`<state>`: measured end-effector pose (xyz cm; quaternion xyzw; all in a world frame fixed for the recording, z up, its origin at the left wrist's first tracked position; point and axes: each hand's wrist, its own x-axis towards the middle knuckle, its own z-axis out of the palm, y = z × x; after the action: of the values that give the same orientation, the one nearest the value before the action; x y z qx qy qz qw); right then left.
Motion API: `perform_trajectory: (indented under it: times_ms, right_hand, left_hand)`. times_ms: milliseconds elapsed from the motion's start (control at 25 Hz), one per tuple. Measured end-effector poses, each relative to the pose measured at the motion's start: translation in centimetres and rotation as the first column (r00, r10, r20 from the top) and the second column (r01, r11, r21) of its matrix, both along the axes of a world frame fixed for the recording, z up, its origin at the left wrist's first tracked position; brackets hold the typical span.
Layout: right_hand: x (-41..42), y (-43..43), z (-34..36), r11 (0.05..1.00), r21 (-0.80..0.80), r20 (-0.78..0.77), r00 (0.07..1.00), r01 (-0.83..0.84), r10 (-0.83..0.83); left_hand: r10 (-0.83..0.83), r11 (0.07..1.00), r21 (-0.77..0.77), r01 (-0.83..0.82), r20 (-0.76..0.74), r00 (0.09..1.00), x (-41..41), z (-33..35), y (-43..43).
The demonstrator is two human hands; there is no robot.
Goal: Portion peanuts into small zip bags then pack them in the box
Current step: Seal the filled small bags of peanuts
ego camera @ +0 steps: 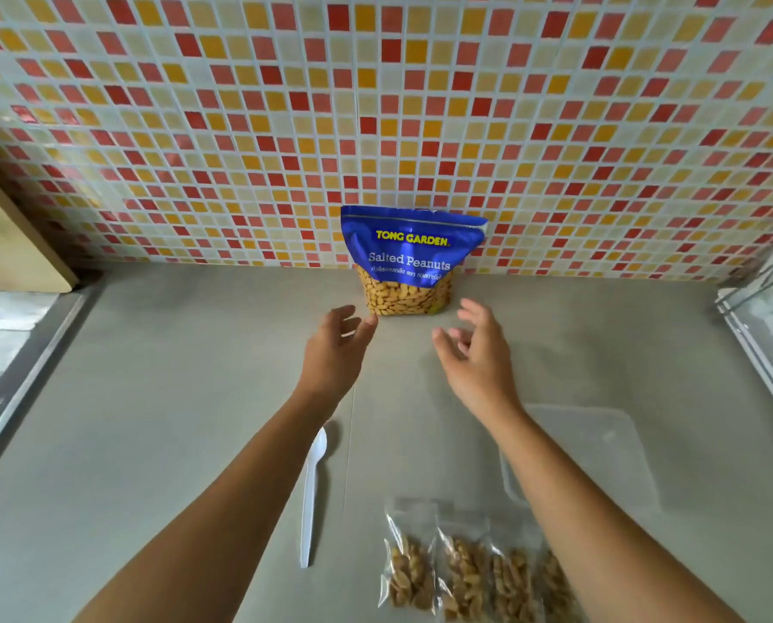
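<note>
A blue bag of salted peanuts (409, 263) stands upright against the tiled wall at the back of the grey counter (151, 397). My left hand (337, 348) hovers just in front of its lower left corner, fingers loosely spread and holding nothing. My right hand (476, 353) hovers to the right of the bag's base, also empty with relaxed fingers. Several small zip bags filled with peanuts (465, 573) lie side by side near the front edge, partly under my right forearm. A clear plastic box (600, 447) lies at the right. A white plastic spoon (312, 492) lies left of the zip bags.
A steel sink edge (25, 348) runs along the left. A wooden board (7, 245) leans at the back left. A white dish rack (766, 326) stands at the far right.
</note>
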<state>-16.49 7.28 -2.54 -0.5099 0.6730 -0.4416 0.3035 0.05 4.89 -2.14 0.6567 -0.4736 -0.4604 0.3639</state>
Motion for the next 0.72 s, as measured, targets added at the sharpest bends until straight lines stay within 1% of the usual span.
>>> perform_trajectory:
  times_ms: [80, 160, 240, 320, 400, 480, 560, 600, 720]
  right_hand:
    - [0.1, 4.8, -0.5, 0.994, 0.013, -0.131, 0.985, -0.109, 0.109]
    - [-0.1, 9.3, -1.5, 0.963, 0.136, -0.254, 0.931, -0.234, 0.262]
    - [-0.3, 12.5, -2.7, 0.914, 0.263, -0.348, 0.853, -0.31, 0.39]
    - [-0.1, 14.4, -3.3, 0.863, 0.364, -0.416, 0.768, -0.35, 0.487]
    - [0.0, 15.5, -3.8, 0.822, 0.436, -0.481, 0.676, -0.367, 0.558]
    - [0.2, 15.9, -4.1, 0.802, 0.467, -0.508, 0.63, -0.371, 0.588]
    - [0.3, 16.2, -4.6, 0.801, 0.473, -0.52, 0.618, -0.366, 0.589]
    - [0.3, 16.2, -4.8, 0.805, 0.473, -0.52, 0.625, -0.356, 0.582]
    - [0.4, 16.3, -5.1, 0.83, 0.437, -0.526, 0.65, -0.347, 0.549]
  left_hand:
    - [-0.127, 0.992, 0.023, 0.125, 0.162, 0.979, 0.7, 0.0, 4.5]
    - [-0.258, 0.966, 0.089, 0.242, 0.278, 0.925, 1.5, -0.8, 8.7]
    - [-0.361, 0.933, 0.135, 0.334, 0.352, 0.864, 2.3, -2.3, 12.4]
    - [-0.451, 0.889, 0.129, 0.44, 0.417, 0.789, 2.6, -3.6, 15.0]
    - [-0.504, 0.852, 0.114, 0.51, 0.437, 0.745, 2.2, -4.3, 16.5]
    - [-0.528, 0.832, 0.126, 0.54, 0.481, 0.7, 1.4, -4.7, 17.2]
    - [-0.525, 0.832, 0.157, 0.533, 0.534, 0.663, 0.6, -5.2, 17.5]
    - [-0.513, 0.842, 0.166, 0.513, 0.543, 0.666, 0.4, -5.5, 17.6]
    - [-0.447, 0.891, 0.177, 0.419, 0.51, 0.735, -0.1, -6.0, 17.6]
